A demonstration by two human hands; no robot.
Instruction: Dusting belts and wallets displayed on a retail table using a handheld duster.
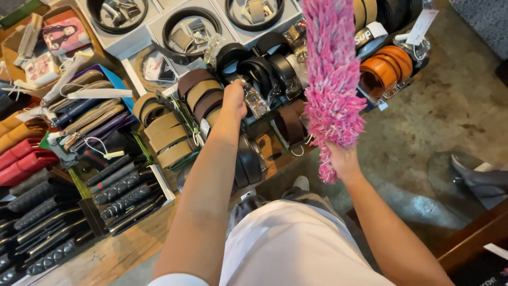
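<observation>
The right hand (343, 159) is clenched round the hidden handle of a light, floppy pink duster (332, 79) rising above it, while the left hand (234, 98) grasps a stiff, slippery coiled belt (254, 100) just right of its fingers.

Two bare forearms extend from short white sleeves. The left hand (234, 98) and right hand (343, 159) wear no gloves, rings or watch. A white shirt (288, 246) covers the torso, above grey trousers (312, 200) and pale-toed shoes (301, 183).
</observation>
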